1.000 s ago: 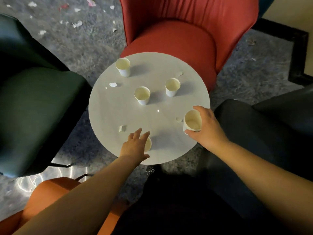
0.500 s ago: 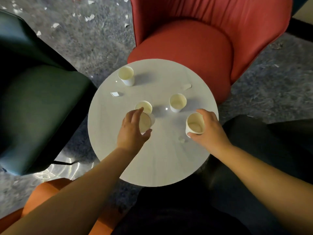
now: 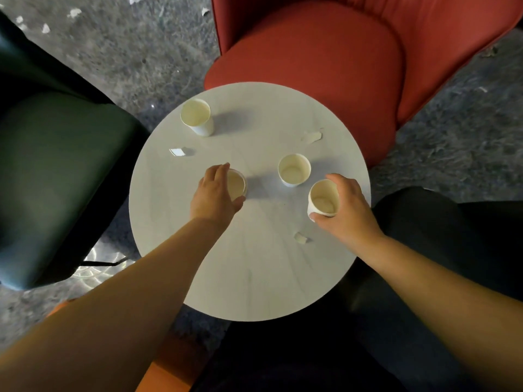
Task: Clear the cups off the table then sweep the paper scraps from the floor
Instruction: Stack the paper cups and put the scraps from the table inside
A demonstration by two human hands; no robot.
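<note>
Several white paper cups are on the round white table point(image 3: 254, 264). My left hand point(image 3: 215, 193) grips one cup point(image 3: 237, 184) from the side near the table's middle, where another cup stood; only one opening shows there. My right hand point(image 3: 348, 210) grips a second cup point(image 3: 324, 198) near the right edge, tilted a little. A free cup point(image 3: 294, 171) stands just left of it and another point(image 3: 196, 116) at the far left. Paper scraps point(image 3: 74, 13) lie on the grey carpet at the top left.
Small paper scraps lie on the table at the left point(image 3: 178, 151), far right point(image 3: 311, 136) and near right point(image 3: 300, 237). A red armchair point(image 3: 311, 58) stands behind the table, a dark green chair point(image 3: 56, 165) to the left, a dark seat point(image 3: 452, 236) to the right.
My left hand lifted a cup from the near edge and carried it forward onto the middle cup's spot. My right hand kept its cup and shifted slightly toward the table's middle.
</note>
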